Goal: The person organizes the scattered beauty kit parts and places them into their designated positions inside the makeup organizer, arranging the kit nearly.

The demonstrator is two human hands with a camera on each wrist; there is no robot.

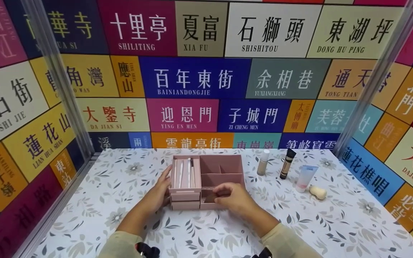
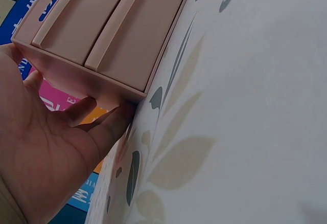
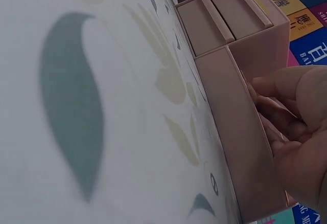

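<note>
**Caller:** Bright street-name panels (image 1: 195, 79) wall in three sides, and down in the middle sits a floral tablecloth (image 1: 335, 222) with a pink organizer box (image 1: 224, 165) near its centre.

**Analyst:** Both hands are on that box. The left hand (image 1: 158, 195) lies against its left side, fingers fairly straight, palm pressed to the wall beside the two small drawers (image 1: 185, 200). It's bracing rather than gripping.

**Caller:** And the right hand (image 1: 237, 199)?

**Analyst:** Curled over the front low compartment on the right. From the head view there's a dark brown item (image 1: 212, 197) pinched at the fingertips, right at the tray's lip. The right wrist view shows the fingers (image 3: 286, 88) bent down into the compartment, but the item itself is hidden there.

**Caller:** So how far along does this tidy-up look?

**Analyst:** Partway, I'd judge. White brushes (image 1: 185, 172) already lie in the top-left slot. The rear compartments on the right look bare.

**Caller:** Plenty still out on the cloth, too.

**Analyst:** Right: a beige bottle (image 1: 262, 162) and a dark-capped tube (image 1: 287, 163) stand upright behind, a white tube (image 1: 305, 178) lies near them, and a cream sponge (image 1: 317, 192) sits just beside that tube. All four are well apart from the box.

**Caller:** Drawers?

**Analyst:** Both closed, per the left wrist view.
</note>
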